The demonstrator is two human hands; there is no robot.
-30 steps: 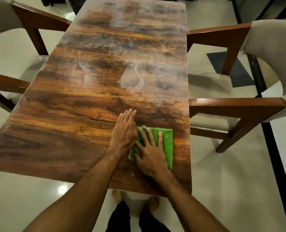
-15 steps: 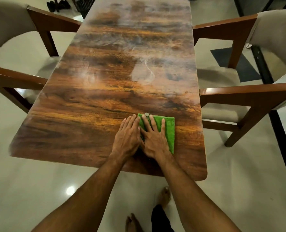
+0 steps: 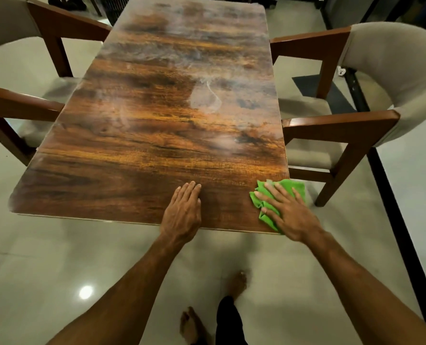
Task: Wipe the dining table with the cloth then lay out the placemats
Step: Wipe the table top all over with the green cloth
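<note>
A long dark wooden dining table (image 3: 157, 135) runs away from me, with hazy smears across its middle and far end. A green cloth (image 3: 264, 202) lies bunched at the table's near right corner and hangs a little over the right edge. My right hand (image 3: 285, 212) presses flat on the cloth with its fingers spread. My left hand (image 3: 183, 212) rests flat on the bare wood near the front edge, fingers together, holding nothing. No placemats are in view.
A wooden armchair with beige upholstery (image 3: 371, 100) stands close against the right side of the table, and another chair (image 3: 20, 78) stands at the left side. The floor is glossy pale tile. My bare feet (image 3: 192, 324) stand just in front of the table.
My right hand has slid the cloth rightward from beside my left hand to the near right corner. The two hands have moved apart. The cloth is more crumpled now.
</note>
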